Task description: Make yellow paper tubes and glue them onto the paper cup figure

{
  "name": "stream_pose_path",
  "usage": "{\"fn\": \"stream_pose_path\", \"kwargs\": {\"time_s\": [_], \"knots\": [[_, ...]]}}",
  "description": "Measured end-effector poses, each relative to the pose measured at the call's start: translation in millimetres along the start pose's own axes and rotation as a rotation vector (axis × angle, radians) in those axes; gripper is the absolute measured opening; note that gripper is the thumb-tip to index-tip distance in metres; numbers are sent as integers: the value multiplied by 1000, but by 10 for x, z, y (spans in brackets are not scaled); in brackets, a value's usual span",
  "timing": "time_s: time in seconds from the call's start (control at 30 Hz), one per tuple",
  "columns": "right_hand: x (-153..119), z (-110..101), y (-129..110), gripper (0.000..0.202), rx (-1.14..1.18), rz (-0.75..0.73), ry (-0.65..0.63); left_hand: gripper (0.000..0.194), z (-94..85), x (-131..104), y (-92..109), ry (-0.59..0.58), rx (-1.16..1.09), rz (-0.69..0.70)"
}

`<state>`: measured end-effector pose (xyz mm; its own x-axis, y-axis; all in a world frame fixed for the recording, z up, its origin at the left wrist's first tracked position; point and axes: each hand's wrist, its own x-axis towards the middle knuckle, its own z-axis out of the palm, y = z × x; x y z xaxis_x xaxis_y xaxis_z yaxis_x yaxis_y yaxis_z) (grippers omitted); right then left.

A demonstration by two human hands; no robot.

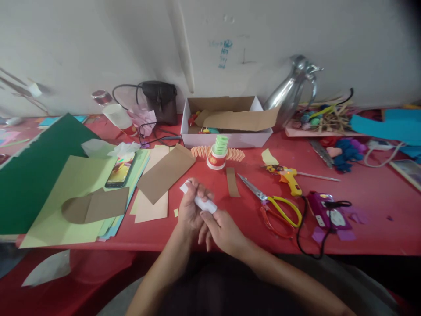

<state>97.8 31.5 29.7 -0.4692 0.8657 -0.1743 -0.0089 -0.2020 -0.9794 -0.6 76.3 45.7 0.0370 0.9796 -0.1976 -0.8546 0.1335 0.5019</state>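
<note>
A small white paper piece (pixel 205 204), rolled or folded, slants between my two hands above the table's front part. My left hand (pixel 192 206) is closed around its upper left part, with a white end showing past the thumb. At its lower right end, the thumb of my right hand (pixel 223 228) presses on it, the other fingers partly hidden below. Beyond my hands stands a red and white paper cup (pixel 216 161) with a green folded paper strip (pixel 221 145) upright in it and orange pleated strips (pixel 236 154) sticking out at both sides.
Scissors (pixel 263 197), a yellow glue gun (pixel 291 180) and a purple box (pixel 329 213) lie at right. Coloured paper sheets (pixel 62 193), brown card (pixel 167 173) and a phone (pixel 120 170) are at left. Behind stand a white box (pixel 226 140) and a metal jug (pixel 289 90).
</note>
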Motion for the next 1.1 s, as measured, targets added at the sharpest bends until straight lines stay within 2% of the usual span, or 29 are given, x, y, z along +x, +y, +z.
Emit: {"fn": "stream_pose_path", "kwargs": {"time_s": [0.1,0.2,0.3,0.4,0.47,0.53,0.57,0.6,0.63,0.7,0.73,0.77,0.83,0.97,1.1], "knots": [[17,-39,11,56,-304,-105,138,33,-8,22,7,44,14,-31],[41,-113,34,51,-711,-192,266,40,-6,42,43,105,27,-147],[38,-157,52,48,-880,-219,235,45,11,61,83,136,43,-243],[-19,-147,33,42,-675,-202,159,49,6,79,97,136,35,-244],[-79,-118,10,36,-357,-126,65,53,-19,81,89,92,35,-193],[-137,-85,-3,39,8,-18,-21,58,-54,69,78,4,54,-116],[-161,-73,-1,40,166,24,-9,61,-72,58,75,-40,69,-75],[-180,-68,5,41,291,46,63,62,-89,47,76,-70,80,-41],[-193,-70,16,42,378,48,187,63,-106,36,80,-82,85,-21],[-206,-98,40,44,447,-6,500,60,-142,25,97,-48,69,-10],[-205,-119,49,42,446,-50,621,57,-161,26,105,-18,53,-15],[-202,-140,54,36,437,-95,687,54,-182,31,110,10,37,-23],[-186,-164,51,19,419,-154,664,48,-222,48,98,42,5,-35],[-124,-117,22,40,403,-147,483,42,-268,46,-9,10,7,0],[-59,-112,13,43,366,-162,545,53,-277,-49,-58,-124,221,-46]]}}
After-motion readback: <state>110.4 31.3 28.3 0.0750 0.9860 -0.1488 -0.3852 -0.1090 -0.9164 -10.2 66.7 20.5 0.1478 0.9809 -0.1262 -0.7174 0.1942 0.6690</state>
